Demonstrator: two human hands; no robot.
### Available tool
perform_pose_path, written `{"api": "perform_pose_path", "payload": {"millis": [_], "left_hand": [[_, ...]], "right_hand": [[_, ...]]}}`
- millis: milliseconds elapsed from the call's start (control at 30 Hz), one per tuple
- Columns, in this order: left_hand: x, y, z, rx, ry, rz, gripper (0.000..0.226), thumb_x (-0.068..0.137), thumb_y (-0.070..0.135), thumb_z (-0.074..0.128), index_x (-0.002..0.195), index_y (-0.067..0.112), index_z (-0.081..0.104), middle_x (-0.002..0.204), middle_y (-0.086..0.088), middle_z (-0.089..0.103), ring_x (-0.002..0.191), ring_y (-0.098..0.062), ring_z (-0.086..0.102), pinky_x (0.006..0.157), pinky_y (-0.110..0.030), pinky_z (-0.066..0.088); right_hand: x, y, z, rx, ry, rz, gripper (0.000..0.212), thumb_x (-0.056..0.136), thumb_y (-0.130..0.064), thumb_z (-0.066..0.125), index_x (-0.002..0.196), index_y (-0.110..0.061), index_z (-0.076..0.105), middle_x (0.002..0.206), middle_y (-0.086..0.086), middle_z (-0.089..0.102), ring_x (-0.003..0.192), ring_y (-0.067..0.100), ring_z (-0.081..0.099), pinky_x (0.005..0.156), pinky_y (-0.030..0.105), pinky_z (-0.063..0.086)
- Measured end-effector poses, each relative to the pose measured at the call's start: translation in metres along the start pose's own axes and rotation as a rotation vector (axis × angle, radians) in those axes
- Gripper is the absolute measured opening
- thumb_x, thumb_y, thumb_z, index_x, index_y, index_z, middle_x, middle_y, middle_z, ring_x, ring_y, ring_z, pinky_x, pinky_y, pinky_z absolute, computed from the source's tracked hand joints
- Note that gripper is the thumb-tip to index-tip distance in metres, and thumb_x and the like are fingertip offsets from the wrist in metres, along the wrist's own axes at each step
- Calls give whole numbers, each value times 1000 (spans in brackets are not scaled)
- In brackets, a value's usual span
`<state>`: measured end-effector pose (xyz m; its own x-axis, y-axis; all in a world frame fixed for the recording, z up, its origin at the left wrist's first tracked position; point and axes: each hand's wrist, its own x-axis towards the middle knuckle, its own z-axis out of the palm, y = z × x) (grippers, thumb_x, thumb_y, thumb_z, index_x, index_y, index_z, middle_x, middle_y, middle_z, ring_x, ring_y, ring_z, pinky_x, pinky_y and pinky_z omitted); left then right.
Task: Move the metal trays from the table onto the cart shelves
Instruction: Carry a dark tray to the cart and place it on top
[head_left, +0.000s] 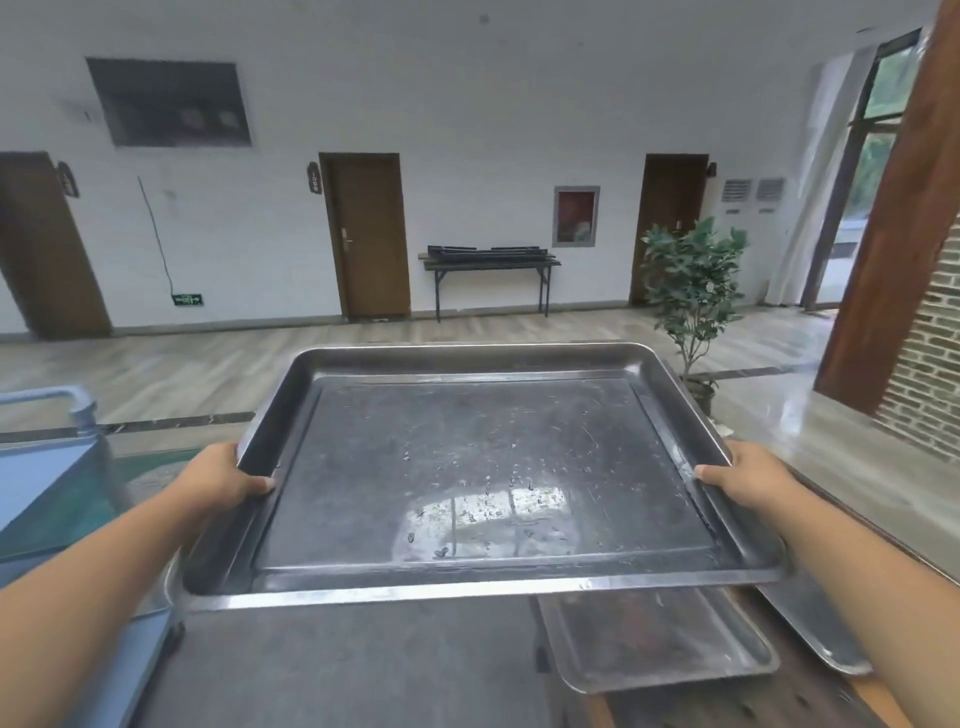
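Now both hands grip the raised tray's side edges.

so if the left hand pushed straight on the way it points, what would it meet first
The metal tray itself: the left hand grips its left rim and seems to point inward across it, so nothing else lies between.

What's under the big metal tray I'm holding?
A smaller steel tray shows below its near right corner, a second tray rim at the left. Whatever lies beneath the large metal tray is covered.
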<state>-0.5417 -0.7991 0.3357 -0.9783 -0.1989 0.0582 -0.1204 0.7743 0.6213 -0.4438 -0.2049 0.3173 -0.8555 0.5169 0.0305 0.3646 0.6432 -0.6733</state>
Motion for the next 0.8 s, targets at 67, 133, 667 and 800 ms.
{"api": "perform_pose_path", "payload": {"millis": [67,133,667,800], "left_hand": [[26,4,10,4,20,-13,33,74,16,84,99,4,66,86,-12,67,73,-27,60,70,-34,43],[52,7,18,17,42,-31,32,73,15,84,96,4,65,85,-11,65,70,-25,58,69,-34,42],[213,-7,33,47,94,-158,34,72,14,85,100,4,66,88,-14,68,80,-31,62,73,-35,46],[270,-27,31,55,85,-160,36,73,15,85,102,7,66,93,-14,70,85,-32,64,78,-37,49]], "right_hand": [[35,-10,14,14,-18,-22,19,84,-22,75,96,-8,68,92,16,71,86,32,66,80,36,51],[72,-22,28,18,-37,-43,17,84,-20,74,95,-8,69,91,16,71,86,32,66,81,37,52],[252,-127,134,-1,-146,-100,17,87,-20,73,97,-8,68,83,10,67,70,24,61,66,32,43],[284,-160,176,-20,-170,-87,17,86,-23,74,91,-9,67,85,13,70,75,28,65,70,33,48]]}}
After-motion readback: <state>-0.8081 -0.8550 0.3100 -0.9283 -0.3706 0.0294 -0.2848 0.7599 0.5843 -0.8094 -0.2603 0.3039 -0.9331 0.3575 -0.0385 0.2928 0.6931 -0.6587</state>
